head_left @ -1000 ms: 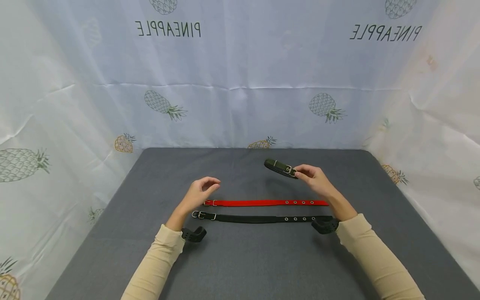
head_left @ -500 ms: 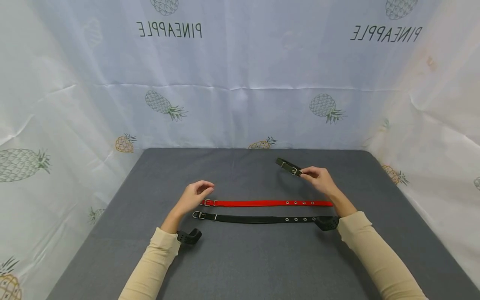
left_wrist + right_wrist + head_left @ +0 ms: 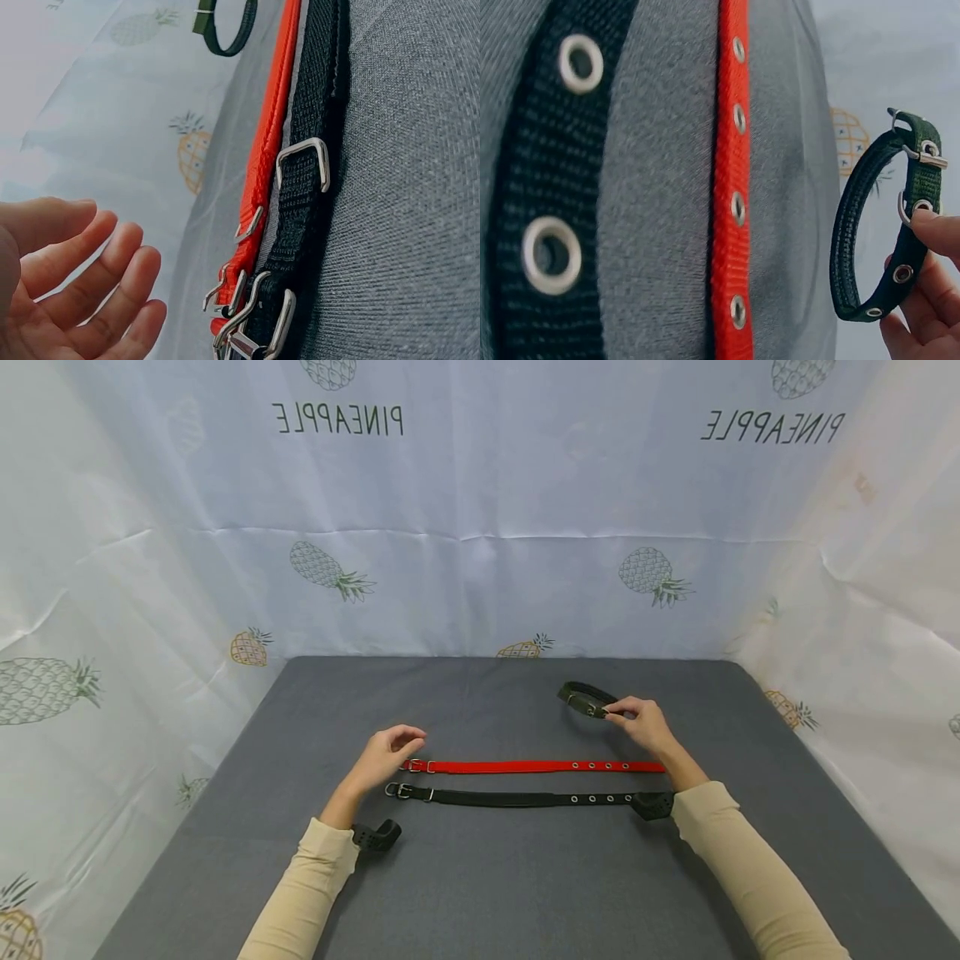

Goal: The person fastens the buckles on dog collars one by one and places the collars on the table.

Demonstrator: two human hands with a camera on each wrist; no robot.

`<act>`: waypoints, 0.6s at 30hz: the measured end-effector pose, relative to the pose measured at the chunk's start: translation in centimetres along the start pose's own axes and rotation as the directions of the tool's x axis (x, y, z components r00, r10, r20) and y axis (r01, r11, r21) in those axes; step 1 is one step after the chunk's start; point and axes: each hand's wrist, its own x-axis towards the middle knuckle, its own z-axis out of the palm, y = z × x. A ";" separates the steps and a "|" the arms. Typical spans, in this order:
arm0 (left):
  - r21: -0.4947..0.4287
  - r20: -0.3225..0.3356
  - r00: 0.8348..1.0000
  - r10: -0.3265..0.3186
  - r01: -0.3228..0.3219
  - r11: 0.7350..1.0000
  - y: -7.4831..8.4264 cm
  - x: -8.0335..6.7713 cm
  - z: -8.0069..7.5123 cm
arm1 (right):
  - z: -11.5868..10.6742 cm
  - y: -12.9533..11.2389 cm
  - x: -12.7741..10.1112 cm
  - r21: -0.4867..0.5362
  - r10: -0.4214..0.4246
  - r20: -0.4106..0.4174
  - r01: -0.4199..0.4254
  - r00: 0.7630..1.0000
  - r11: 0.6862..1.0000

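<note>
On the backdrop sheet (image 3: 480,510) behind the work surface you can read one word, "PINEAPPLE", printed twice in dark thin capitals. Both prints appear mirror-reversed, so you read them from right to left. Find the first print (image 3: 338,419) at about 11 o'clock from the centre of the head view, near the top edge. Find the second print (image 3: 772,426) at about 1 o'clock, at the same height. You will find no readable label, brand, number or sign in either wrist view.
</note>
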 end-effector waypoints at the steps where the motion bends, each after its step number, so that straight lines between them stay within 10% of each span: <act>1: 0.000 -0.003 1.000 -0.004 0.004 1.000 0.0 0.0 0.0 | 0.0 0.0 0.0 -0.022 -0.005 -0.004 0.005 1.000 1.000; 14: 0.014 0.004 1.000 0.023 -0.023 1.000 -0.3 -0.2 0.4 | 0.9 0.7 -0.1 -0.188 0.043 0.052 -0.032 0.998 0.982; 18: 0.010 0.005 1.000 0.012 -0.012 1.000 2.1 -0.8 0.1 | 1.2 0.6 0.1 -0.179 0.063 0.079 -0.048 0.995 0.983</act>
